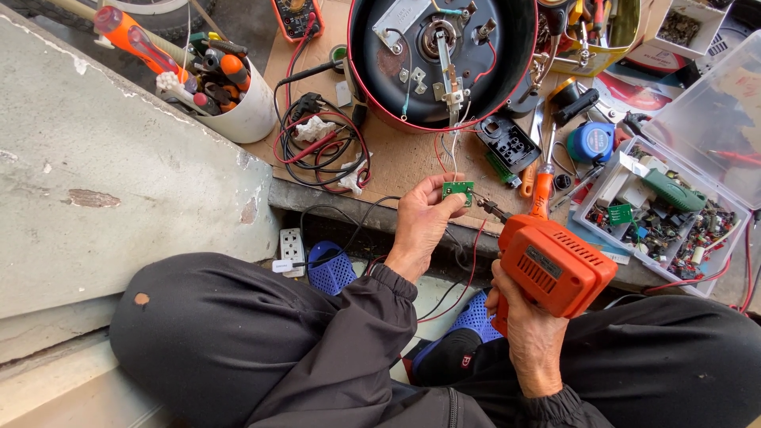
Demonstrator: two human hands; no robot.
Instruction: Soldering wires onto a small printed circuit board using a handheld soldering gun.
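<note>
Pinching small flat green circuit board between left hand fingertips at twelve o'clock, right hand clasping blocky orange plastic soldering gun.

Brown board carries upturned cooker base; white tub; parts box.

The board is green. The gun is orange with a black label. The cooker is black inside with a red rim, and red and white wires run from it. The cup is white, holding orange-and-black handled tools. The leads are red and black. The meter is orange and black. The tape is blue. The box is clear plastic. The sandals are blue. The trousers are black. The bench is brown.
</note>
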